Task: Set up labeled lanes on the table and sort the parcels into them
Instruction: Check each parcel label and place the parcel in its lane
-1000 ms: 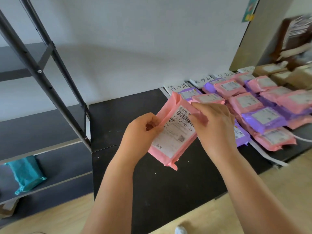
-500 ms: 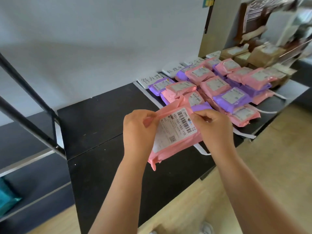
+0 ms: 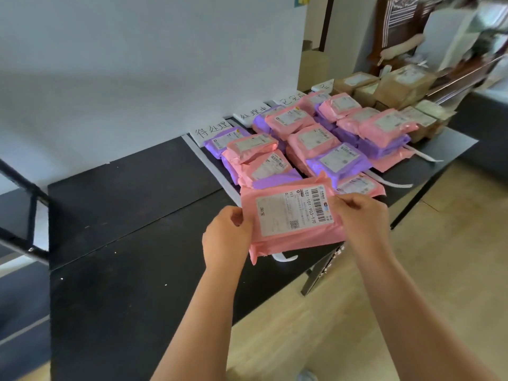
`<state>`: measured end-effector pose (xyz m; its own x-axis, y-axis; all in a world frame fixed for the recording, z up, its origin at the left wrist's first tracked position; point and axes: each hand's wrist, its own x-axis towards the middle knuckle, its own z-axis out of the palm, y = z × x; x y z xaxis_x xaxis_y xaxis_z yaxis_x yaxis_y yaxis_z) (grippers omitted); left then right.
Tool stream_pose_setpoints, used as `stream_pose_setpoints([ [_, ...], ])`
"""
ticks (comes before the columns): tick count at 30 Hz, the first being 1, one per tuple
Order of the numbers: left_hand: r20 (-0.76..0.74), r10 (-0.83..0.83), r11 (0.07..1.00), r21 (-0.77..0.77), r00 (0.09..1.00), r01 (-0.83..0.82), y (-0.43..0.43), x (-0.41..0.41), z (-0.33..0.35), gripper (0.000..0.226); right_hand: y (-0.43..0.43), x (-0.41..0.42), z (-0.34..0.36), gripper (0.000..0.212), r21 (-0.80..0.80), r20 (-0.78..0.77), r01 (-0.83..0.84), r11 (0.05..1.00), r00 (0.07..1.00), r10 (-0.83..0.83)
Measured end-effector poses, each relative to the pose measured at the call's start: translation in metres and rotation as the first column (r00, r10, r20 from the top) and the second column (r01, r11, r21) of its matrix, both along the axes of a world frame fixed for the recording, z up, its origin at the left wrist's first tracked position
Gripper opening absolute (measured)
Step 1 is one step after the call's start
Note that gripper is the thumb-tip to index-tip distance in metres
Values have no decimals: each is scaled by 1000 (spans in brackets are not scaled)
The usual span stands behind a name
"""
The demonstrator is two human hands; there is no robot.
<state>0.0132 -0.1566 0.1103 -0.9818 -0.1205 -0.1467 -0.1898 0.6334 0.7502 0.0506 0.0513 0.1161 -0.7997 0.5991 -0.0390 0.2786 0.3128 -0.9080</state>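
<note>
Pink plastic is wrapping the parcel point(image 3: 288, 215) that both hands are holding label-up over the black table point(image 3: 123, 215), near its front edge. The left hand point(image 3: 226, 237) is gripping the left edge with its fingers curled round it. The right hand point(image 3: 360, 218) is pinching the right end and covering part of the label. The parcel is hiding the front of the nearest lane. Beyond it, sorted pink and purple parcels point(image 3: 316, 138) are lying in rows before handwritten lane signs point(image 3: 213, 130), the far signs half covered. Brown boxes point(image 3: 404, 83) are blurring at the far end. Left of the white tape strip point(image 3: 211, 171), bare tabletop is lying open.
</note>
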Motion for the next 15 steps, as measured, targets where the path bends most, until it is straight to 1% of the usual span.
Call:
stream_pose_setpoints([
  [4, 32, 38, 998, 40, 999, -39, 44, -2, -13, 21, 50, -6, -20, 28, 22, 95, -38, 999, 995, 36],
  [8, 72, 57, 997, 51, 996, -61, 74, -6, -30, 17, 80, -22, -37, 34, 43, 138, -76, 996, 988, 69],
  [10, 115, 63, 997, 46, 991, -68, 81, -7, -40, 14, 86, -30, -47, 24, 20, 171, -114, 993, 979, 109],
  [12, 159, 77, 996, 40, 984, -84, 84, -15, -52, 12, 92, -44, -61, 11, 9, 244, -171, 985, 956, 164],
  [15, 233, 83, 996, 8, 969, -87, 88, -36, -67, 14, 95, -67, -79, 15, 16, 345, -254, 967, 909, 233],
])
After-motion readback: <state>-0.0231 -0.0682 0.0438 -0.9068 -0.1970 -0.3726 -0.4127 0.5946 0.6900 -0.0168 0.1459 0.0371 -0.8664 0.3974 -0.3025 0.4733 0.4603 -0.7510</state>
